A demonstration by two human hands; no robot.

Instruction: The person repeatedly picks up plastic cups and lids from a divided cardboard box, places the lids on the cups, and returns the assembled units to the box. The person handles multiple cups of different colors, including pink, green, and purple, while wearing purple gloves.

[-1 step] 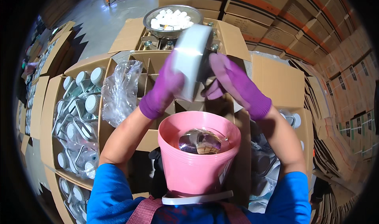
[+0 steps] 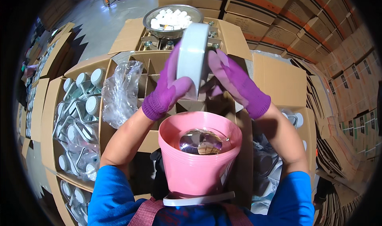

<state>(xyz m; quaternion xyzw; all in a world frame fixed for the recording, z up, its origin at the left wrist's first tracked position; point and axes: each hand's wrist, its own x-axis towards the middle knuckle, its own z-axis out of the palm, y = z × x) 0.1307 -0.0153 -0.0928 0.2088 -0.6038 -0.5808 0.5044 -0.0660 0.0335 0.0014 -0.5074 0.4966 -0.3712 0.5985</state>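
My left hand (image 2: 171, 82), in a purple glove, grips a pale grey, box-like plastic housing (image 2: 191, 53) by its left side and lower corner. The housing is held upright on edge, its dark side toward my right. At that dark side is my gloved right hand (image 2: 238, 80), fingers stretched along the edge and thumb apart, partly in shadow. Whether it touches the housing I cannot tell. Below, close to my body, stands a pink bucket (image 2: 199, 176) with a light handle. A shiny, faceted, mirror-like round piece (image 2: 201, 141) sits inside it.
A divided cardboard box (image 2: 153, 73) lies under my hands, a crumpled clear bag (image 2: 123, 92) at its left. Behind it a metal bowl (image 2: 195, 12) of small white pieces rests on another box. Left, a carton (image 2: 47, 118) holds bagged, white-capped items. Stacked cartons (image 2: 262, 11) stand behind.
The housing has turned slightly more upright, and my left thumb now shows against its lower edge. My right hand has shifted slightly left.
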